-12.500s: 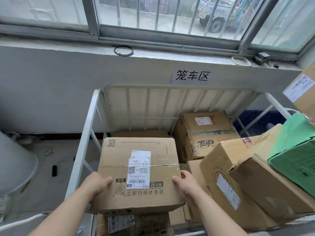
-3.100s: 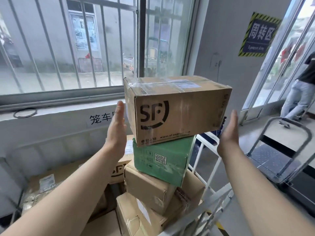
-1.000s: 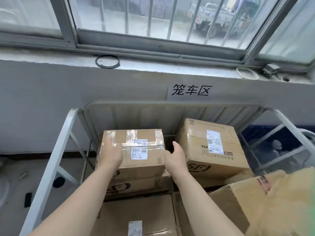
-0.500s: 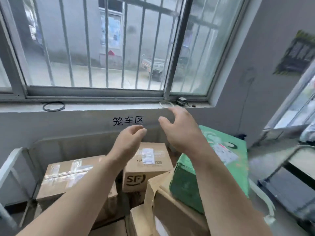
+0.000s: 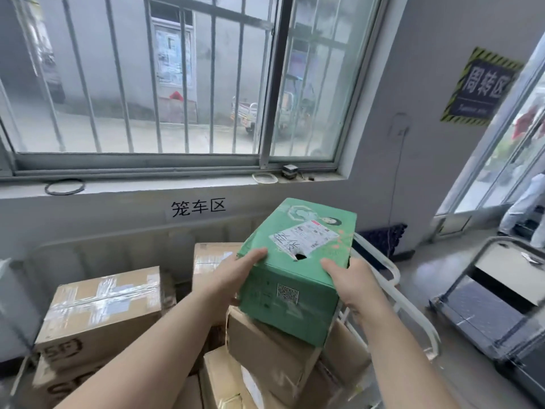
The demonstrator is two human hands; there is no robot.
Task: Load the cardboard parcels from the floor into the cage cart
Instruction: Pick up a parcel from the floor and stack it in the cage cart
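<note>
Cage cart (image 5: 118,249) base hidden, wall sign (image 5: 480,87) blurred

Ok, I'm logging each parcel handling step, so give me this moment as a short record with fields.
held item: green cardboard box, tilted, white label on top
left hand: grips its left edge, thumb on top
right hand: grips its right edge, thumb on top
directly below: plain brown cardboard parcel
cart: white metal cage cart, taped brown cardboard parcel inside

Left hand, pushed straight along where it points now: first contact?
The green box: the left hand grips its near left corner, so pushing on probably shoves the box itself. What lies beyond is hidden.
</note>
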